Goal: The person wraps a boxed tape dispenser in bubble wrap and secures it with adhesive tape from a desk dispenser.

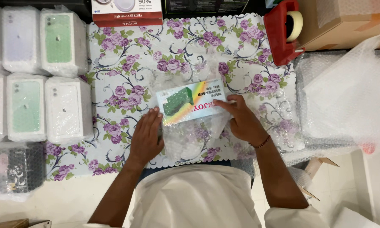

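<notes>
Floral cloth [126, 63] covered the table, with wrapped boxes [63, 42] stacked well left of the fingers. Left hand [147, 137] lay flat, fingers spread and gripping nothing, pressing bubble wrap [190, 137] just beside the box [190, 100]. That small printed box sat on the wrap between both hands. Right hand [242, 120] rested extended fingertips on its right end, not closed round it. Wrapping seemed just begun; folding the sheet over would need a firm hold on the wrap's edge
</notes>
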